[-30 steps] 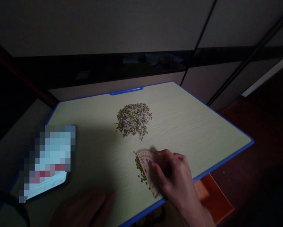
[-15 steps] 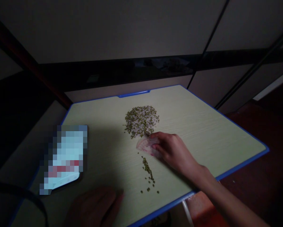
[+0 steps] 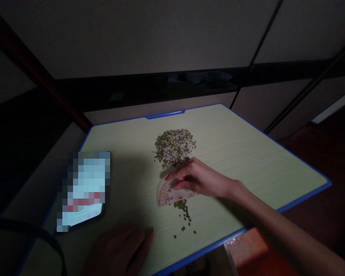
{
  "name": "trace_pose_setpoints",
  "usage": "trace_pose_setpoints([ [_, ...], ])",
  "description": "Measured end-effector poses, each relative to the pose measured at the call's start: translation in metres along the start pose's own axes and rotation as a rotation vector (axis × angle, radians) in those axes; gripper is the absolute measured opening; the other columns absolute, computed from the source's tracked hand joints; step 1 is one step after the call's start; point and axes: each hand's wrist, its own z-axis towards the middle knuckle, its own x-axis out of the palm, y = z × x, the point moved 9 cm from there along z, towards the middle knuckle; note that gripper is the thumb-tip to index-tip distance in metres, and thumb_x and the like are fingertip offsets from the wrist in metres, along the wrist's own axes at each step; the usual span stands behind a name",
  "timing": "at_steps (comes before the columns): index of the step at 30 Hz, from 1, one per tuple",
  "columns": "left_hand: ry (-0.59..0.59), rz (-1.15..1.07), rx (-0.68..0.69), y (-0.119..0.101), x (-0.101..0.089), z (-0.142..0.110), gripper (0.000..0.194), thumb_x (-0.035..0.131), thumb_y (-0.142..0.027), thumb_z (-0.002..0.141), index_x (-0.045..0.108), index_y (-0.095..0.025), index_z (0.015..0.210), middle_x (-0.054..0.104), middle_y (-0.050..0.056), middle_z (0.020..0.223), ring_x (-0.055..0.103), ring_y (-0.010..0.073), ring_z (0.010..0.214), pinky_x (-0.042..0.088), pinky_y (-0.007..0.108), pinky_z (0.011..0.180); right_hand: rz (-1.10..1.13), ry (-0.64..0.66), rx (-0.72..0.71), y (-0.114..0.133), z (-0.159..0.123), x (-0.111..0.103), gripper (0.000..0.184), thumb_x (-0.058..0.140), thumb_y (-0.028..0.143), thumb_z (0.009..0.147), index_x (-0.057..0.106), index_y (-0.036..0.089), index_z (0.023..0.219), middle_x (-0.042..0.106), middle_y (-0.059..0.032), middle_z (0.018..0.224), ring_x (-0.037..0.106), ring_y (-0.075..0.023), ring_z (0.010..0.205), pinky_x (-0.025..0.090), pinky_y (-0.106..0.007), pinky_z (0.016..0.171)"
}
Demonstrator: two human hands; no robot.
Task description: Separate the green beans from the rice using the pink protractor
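Note:
My right hand (image 3: pixel 193 176) pinches a clear half-round protractor (image 3: pixel 163 193) with pink markings, holding it low over the table. A heap of small green mung beans (image 3: pixel 175 145) mixed with white grains lies just beyond the hand. Nearer to me, a smaller string of mung beans (image 3: pixel 183 211) trails toward the front edge; its upper end touches or runs under the protractor, I cannot tell which. My left hand (image 3: pixel 120 249) rests in shadow on the table at the lower left, its fingers curled together. Nothing shows in it.
The pale folding table (image 3: pixel 247 153) has a blue rim and a blue handle (image 3: pixel 166 114) at its far side. A lit phone (image 3: pixel 87 188), partly blurred out, lies on the left. A dark cord (image 3: pixel 40 234) crosses the lower left. Cabinet panels (image 3: pixel 149 38) stand behind the table.
My right hand has moved the protractor left and toward me, away from the heap and over the upper end of the bean trail. My left hand stays in place.

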Motion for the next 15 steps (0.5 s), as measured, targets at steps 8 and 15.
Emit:
trace_pose_setpoints([
  [8,0.045,-0.009,-0.009,0.002,0.004,-0.002,0.035,0.023,-0.028,0.098,0.051,-0.02,0.078,0.05,-0.007,0.071,0.05,0.0067,0.061,0.042,0.022,0.053,0.051,0.19,-0.098,0.016,-0.013,0.02,0.022,0.054,0.023,0.083,0.067,0.021,0.1,0.07,-0.001,0.079,0.062,-0.0136,0.075,0.038,-0.025,0.076],
  [15,0.051,-0.045,-0.017,0.002,0.003,-0.001,0.035,0.024,-0.027,0.098,0.05,-0.019,0.076,0.048,-0.007,0.068,0.049,0.0056,0.058,0.039,0.021,0.053,0.104,0.193,-0.15,0.026,-0.02,0.021,0.023,0.056,0.021,0.081,0.067,0.019,0.102,0.07,-0.0015,0.076,0.063,-0.0122,0.074,0.04,-0.023,0.074],
])
